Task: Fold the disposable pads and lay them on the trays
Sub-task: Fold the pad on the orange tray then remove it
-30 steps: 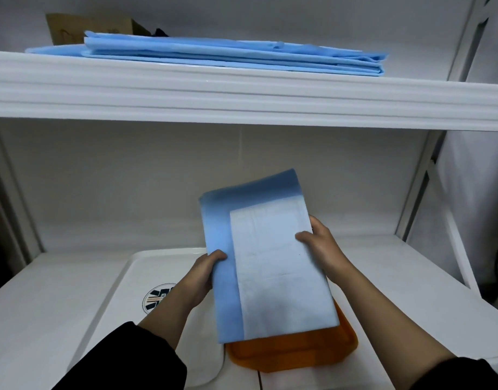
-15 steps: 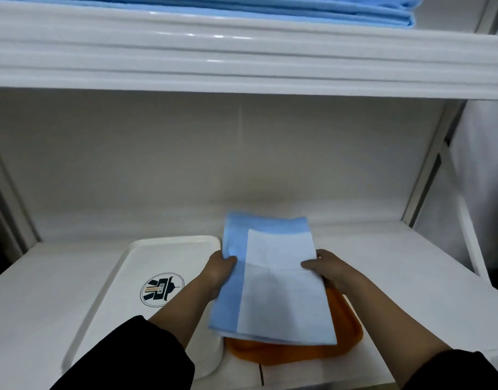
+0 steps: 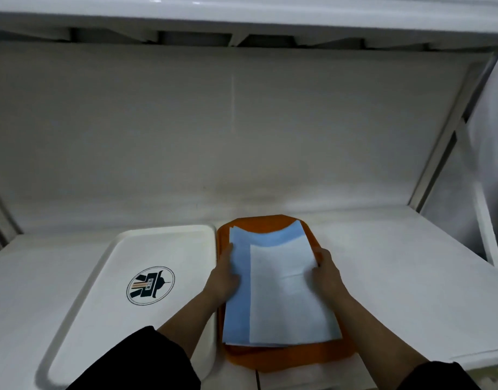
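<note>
- A folded pad point(image 3: 281, 288), blue with a paler white panel uppermost, is seen lying along an orange tray point(image 3: 284, 357); most of the tray is covered, with its rim left showing at the far end, down the left side and at the near end.
- The pad's far edge is curved upward slightly, and a blue strip is left showing down its left side and across its far end.
- The pad's left edge is held by the left hand point(image 3: 223, 280); the grip is closed on the pad, with the thumb on top and the fingers hidden beneath.
- The pad's right edge is held by the right hand point(image 3: 326, 277); its grip is likewise closed on the pad, fingers curled over the edge.
- Both forearms are bare, and dark sleeves point(image 3: 146, 361) are seen at the bottom of the view.
- A white tray point(image 3: 107, 277) is placed just beside the orange one on its left, their long sides almost touching; a round dark emblem point(image 3: 150, 285) is printed near its middle.
- Both trays are set on a white shelf point(image 3: 397, 277), which is backed by a plain pale wall point(image 3: 242, 122).
- Another white shelf point(image 3: 242, 12) is fixed overhead, and a slanted white frame point(image 3: 445, 136) is seen at the right.
</note>
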A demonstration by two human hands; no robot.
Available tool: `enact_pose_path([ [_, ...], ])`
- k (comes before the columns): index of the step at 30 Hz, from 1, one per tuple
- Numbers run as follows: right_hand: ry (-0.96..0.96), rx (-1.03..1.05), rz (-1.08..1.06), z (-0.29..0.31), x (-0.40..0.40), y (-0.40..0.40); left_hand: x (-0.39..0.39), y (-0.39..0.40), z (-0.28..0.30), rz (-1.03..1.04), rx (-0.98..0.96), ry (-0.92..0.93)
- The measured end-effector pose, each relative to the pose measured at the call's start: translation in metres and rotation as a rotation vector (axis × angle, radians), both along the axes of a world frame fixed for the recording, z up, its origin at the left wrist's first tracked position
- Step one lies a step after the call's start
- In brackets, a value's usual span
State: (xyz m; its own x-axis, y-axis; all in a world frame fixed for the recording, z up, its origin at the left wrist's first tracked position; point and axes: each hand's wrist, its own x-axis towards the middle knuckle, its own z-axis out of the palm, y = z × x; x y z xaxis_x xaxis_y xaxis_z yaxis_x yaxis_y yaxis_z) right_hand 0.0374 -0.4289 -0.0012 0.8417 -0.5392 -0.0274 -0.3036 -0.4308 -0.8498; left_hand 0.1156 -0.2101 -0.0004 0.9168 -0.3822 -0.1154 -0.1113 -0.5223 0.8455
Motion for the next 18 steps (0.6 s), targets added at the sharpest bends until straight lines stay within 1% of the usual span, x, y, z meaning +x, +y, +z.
enact_pose_path([
  [5,0.001,-0.113,0.032,-0.026,0.004,-0.005,-0.004,-0.006,-0.023,0.014,0.162,-0.105],
  [9,-0.001,-0.130,0.084,-0.033,0.007,-0.007,-0.006,-0.008,-0.026,0.086,0.226,-0.090],
  [14,-0.012,-0.101,0.108,-0.035,0.013,-0.009,-0.009,-0.005,-0.027,0.025,0.323,-0.094],
  [18,-0.089,-0.126,0.103,-0.033,0.021,-0.010,-0.009,-0.003,-0.025,0.005,0.361,-0.140],
])
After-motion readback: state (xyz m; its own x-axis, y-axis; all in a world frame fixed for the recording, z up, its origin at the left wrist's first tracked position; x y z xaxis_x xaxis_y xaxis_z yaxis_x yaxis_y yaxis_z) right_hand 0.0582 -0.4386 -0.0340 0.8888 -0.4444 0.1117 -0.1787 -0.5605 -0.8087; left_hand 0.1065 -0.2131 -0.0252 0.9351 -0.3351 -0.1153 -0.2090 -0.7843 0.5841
